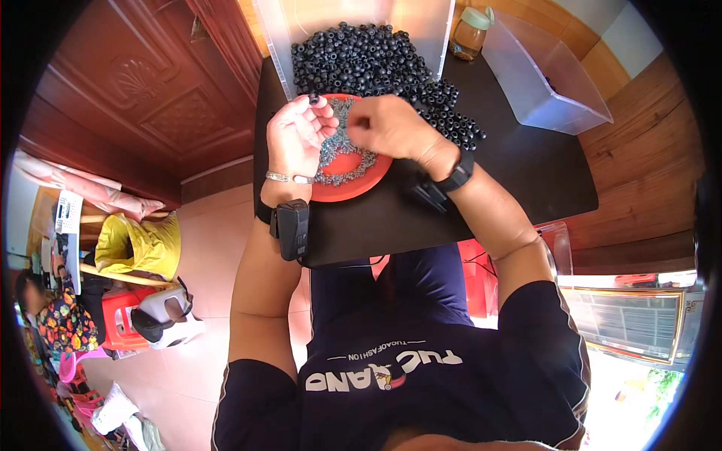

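Observation:
My left hand (299,139) is palm up with its fingers curled, left of the red plate's middle. At its fingertips it pinches a small black ring-like part (314,98). My right hand (395,129) hovers over the plate's right side, knuckles up, thumb and fingers drawn together. Its fingertips are slightly blurred, and anything between them is hidden. The round red plate (353,190) carries many small silvery metal pieces (338,179), which lie around a bare patch. Just beyond it is a big heap of black ring-like parts (361,60), spilling rightward onto the dark table (519,177).
A translucent bin (274,34) on its side holds most of the heap. Another translucent bin (553,113) stands at the table's right, beside a lidded jar (470,34) with brownish contents. On the floor at left are a yellow bag (147,244) and a red stool (120,319).

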`<state>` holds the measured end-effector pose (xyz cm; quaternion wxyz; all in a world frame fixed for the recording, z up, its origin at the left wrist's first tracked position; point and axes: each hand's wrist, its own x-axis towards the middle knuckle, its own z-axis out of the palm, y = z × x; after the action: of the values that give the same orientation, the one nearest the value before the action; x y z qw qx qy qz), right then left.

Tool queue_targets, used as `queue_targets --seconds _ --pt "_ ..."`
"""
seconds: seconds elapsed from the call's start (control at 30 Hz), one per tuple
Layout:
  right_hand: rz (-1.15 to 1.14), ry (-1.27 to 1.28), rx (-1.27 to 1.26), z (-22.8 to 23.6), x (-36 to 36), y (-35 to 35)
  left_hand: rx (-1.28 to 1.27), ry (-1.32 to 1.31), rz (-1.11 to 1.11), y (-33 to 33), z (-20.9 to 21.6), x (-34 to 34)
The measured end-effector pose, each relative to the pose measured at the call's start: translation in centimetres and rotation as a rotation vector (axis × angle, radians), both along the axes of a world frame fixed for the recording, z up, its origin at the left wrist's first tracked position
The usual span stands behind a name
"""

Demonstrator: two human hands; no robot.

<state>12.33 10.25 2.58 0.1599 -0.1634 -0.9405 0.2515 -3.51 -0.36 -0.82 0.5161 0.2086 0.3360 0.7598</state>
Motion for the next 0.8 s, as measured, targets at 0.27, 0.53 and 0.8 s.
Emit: queue_targets --seconds 0.27,0.53,0.8 --pt "0.063 0.547 -0.878 0.4 0.0 1.7 -0.005 0.045 -0.090 0.3 0.0 2.5" --pt "0.130 0.486 -0.919 0.5 -0.1 1.0 0.034 0.138 -0.127 0.6 -0.2 3.2" --pt "0.136 0.539 -0.904 0.0 -0.4 0.9 0.004 0.002 -0.164 0.5 -0.3 3.2"
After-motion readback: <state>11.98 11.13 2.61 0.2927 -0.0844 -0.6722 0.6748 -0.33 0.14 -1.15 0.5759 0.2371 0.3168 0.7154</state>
